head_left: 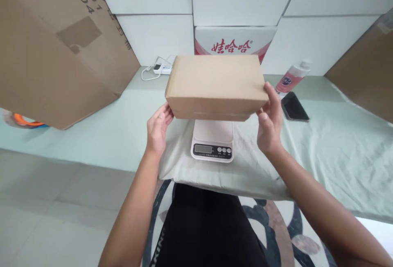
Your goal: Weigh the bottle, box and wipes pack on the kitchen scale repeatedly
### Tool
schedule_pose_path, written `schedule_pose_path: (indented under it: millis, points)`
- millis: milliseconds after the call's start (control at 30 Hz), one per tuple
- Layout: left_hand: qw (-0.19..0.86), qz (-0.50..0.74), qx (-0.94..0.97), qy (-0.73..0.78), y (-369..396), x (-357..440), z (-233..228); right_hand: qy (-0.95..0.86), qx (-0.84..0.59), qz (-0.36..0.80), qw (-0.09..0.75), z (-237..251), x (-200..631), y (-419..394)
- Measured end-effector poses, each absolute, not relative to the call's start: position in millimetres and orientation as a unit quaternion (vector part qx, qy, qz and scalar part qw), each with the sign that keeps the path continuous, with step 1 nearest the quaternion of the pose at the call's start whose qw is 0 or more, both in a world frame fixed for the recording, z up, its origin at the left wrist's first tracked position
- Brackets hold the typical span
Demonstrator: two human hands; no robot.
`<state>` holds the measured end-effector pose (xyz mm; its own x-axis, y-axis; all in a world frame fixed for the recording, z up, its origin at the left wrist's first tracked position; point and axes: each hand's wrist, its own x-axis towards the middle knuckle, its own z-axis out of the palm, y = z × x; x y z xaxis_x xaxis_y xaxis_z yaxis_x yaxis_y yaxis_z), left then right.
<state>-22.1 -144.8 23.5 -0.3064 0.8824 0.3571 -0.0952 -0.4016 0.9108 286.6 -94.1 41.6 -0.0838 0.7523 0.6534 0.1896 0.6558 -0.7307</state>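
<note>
A plain brown cardboard box (216, 79) is held between both my hands, above or on a white kitchen scale (212, 141); whether it touches the scale's plate I cannot tell. My left hand (158, 128) grips the box's left lower corner, its fingertips partly hidden beneath. On the other side my right hand (270, 117) holds the right end, with fingers along the edge and thumb toward me. The scale's dark display and several buttons face me, while the box covers its back part.
Behind stands a white and red carton (235, 40) against the tiled wall. A power strip (162, 69) with a white cable lies at the back. To the right are a pink-labelled bottle (291, 79) and a black phone (294, 106). Large cardboard boxes flank both sides; tape rolls (24, 120) lie far left.
</note>
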Motion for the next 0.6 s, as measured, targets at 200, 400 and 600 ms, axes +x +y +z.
schedule_pose_path:
  millis: [200, 400, 600]
  points:
    - [0.367, 0.698, 0.460, 0.409, -52, -41, 48, -0.698, -0.335, 0.317, 0.548, 70, 248, -3]
    - [0.406, 0.688, 0.408, 0.443, 22, -31, 13, -0.642, -0.394, 0.375, 0.541, 40, 216, 63]
    - [0.433, 0.659, 0.412, 0.456, 33, -25, -7, -0.615, -0.412, 0.412, 0.532, 21, 216, 68]
